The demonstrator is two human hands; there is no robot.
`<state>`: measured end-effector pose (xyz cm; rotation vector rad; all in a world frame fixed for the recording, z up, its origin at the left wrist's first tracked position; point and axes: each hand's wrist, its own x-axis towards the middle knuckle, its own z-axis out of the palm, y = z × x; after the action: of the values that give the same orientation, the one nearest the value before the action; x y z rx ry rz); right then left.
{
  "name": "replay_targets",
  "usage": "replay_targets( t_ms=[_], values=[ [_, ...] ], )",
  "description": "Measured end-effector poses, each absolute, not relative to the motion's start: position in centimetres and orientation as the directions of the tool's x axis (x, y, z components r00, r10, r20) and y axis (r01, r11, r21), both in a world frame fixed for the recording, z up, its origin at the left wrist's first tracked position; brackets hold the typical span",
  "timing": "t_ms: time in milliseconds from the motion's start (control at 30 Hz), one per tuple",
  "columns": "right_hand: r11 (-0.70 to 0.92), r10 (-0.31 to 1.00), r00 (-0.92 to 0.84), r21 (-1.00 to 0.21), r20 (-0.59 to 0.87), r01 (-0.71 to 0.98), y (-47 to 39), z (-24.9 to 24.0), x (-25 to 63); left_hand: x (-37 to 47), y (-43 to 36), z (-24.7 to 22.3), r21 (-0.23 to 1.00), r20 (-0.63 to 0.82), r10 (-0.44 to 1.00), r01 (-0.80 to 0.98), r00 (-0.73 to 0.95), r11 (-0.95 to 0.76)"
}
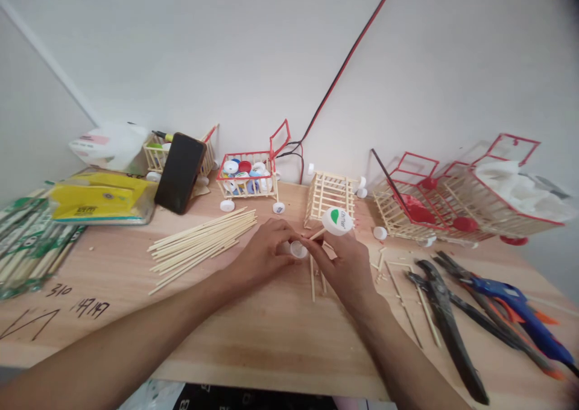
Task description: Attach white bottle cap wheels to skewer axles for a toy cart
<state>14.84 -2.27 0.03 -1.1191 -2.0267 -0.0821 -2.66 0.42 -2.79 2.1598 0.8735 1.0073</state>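
Over the middle of the table, my left hand (269, 247) is closed, thumb and fingers pinching a small white bottle cap (297, 250) whose hollow side faces up. My right hand (346, 265) grips a short wooden stick (318, 234) between thumb and forefinger. On that stick's far end sits a white cap with a green leaf print (337, 220). The fingertips of both hands meet near the stick's lower end, partly hiding it. Just behind the right hand lies a small cart frame of sticks (330, 193) with white cap wheels.
Loose sticks (205, 241) lie left of my hands. Behind them stand a cap-filled cart (247, 184) and a phone (180, 172). Yellow packaging (102, 199) is farther left. To the right are pliers (447, 325), a blue glue gun (511, 301) and red-trimmed carts (407, 208).
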Motion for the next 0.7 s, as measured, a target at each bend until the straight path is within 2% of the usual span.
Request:
replay_targets(
  t_ms=[167, 367, 700],
  values=[
    [0.593, 0.735, -0.288, -0.375, 0.613, 0.713, -2.40, -0.03, 14.91, -2.65, 0.43, -2.51, 0.726, 0.413, 0.757, 0.318, 0.506, -0.609],
    [0.615, 0.708, -0.311, -0.338, 0.635, 0.712, -2.38, -0.03, 14.96, -2.67, 0.47, -2.26, 0.730, 0.428, 0.758, 0.307, 0.492, -0.611],
    [0.570, 0.748, -0.275, -0.372, 0.604, 0.733, -2.27, -0.67, 15.13, -2.83, 0.55, -2.36, 0.742, 0.399, 0.776, 0.325, 0.488, -0.586]
  ],
)
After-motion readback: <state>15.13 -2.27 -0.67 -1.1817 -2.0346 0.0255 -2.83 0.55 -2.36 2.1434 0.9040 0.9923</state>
